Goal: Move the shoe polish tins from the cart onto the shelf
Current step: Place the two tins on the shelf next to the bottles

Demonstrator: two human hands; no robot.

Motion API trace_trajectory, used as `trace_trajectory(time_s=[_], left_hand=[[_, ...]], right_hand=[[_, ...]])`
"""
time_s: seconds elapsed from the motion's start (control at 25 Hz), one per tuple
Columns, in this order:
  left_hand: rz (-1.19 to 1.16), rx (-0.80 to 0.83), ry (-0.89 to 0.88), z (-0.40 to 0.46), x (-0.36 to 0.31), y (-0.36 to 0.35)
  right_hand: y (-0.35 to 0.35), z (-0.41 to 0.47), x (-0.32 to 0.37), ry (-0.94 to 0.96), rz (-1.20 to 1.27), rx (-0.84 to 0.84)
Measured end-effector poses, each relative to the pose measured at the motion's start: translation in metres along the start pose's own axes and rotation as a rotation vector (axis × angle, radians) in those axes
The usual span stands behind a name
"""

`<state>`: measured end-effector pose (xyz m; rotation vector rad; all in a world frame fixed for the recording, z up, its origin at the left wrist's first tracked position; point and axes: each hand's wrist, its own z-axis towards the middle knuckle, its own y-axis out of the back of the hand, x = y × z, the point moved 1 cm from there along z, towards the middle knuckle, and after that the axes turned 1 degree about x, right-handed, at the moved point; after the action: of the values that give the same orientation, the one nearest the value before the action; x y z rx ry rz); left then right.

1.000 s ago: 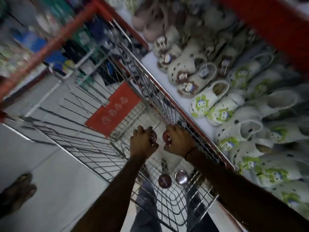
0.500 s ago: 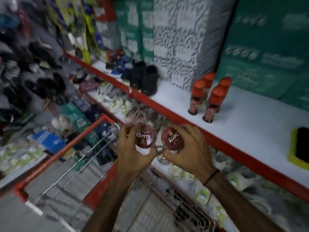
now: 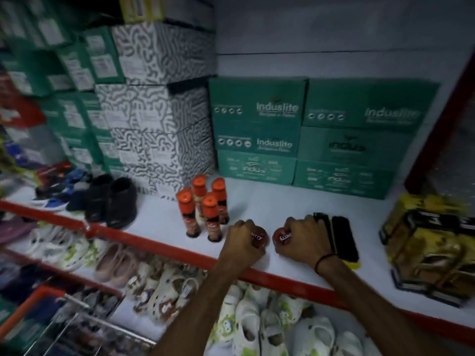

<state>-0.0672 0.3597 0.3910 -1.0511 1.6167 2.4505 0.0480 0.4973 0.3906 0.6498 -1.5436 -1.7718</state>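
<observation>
Two round dark-red shoe polish tins with white lettering rest on the white shelf (image 3: pixel 295 201), side by side near its red front edge. My left hand (image 3: pixel 241 242) is shut on the left tin (image 3: pixel 260 238). My right hand (image 3: pixel 303 240) is shut on the right tin (image 3: pixel 282 236). Fingers cover most of each tin. The wire cart (image 3: pixel 72 322) with its red rim shows only at the bottom left, and its inside is blurred.
Several orange-capped polish bottles (image 3: pixel 203 206) stand just left of my left hand. A black brush (image 3: pixel 339 235) lies right of my right hand, with a yellow-black pack (image 3: pixel 431 242) beyond. Green boxes (image 3: pixel 303 129) and patterned boxes (image 3: pixel 156 124) fill the back. Clogs (image 3: pixel 257 327) sit below.
Both hands lifted the two tins out of the cart, carried them up and forward, and brought them down onto the shelf. My view swung from the cart to the shelf.
</observation>
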Motion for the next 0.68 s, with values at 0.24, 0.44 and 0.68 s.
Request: trace_trajectory(time_s=[0.24, 0.44, 0.68], left_hand=[[0.049, 0.042, 0.022, 0.063, -0.004, -0.021], [0.092, 0.073, 0.040, 0.079, -0.001, -0.025], [-0.135, -0.347, -0.033, -0.005, 0.018, 0.002]], right_hand=[[-0.013, 0.044, -0.017, -0.030, 0.018, -0.031], [-0.011, 0.051, -0.021, -0.062, 0.049, 0.005], [0.011, -0.008, 0.029, 0.104, 0.308, -0.405]])
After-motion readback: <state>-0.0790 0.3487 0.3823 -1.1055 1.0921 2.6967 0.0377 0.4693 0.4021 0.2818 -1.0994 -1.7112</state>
